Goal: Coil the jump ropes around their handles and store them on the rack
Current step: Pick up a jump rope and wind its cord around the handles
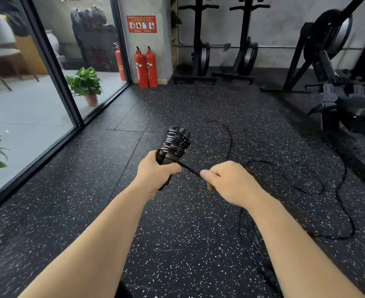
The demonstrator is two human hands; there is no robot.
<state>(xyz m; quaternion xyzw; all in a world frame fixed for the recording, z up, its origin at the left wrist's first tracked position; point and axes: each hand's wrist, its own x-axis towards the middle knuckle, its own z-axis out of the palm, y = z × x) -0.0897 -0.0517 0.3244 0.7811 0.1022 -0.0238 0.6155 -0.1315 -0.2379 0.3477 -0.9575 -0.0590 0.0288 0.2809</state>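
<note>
Coiling step, midway. Left hand (155, 168) gripped bundled handles (174, 145), several turns wound; right hand (226, 181) pinched taut rope (191, 168). Remaining slack looped on floor (177, 244). Next: further wraps, tension kept.

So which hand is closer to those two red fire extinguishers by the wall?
Left. The left hand, gripping the bundled handles, sits almost straight below the fire extinguishers. The right hand, pinching the rope, is lower and further right.
</note>
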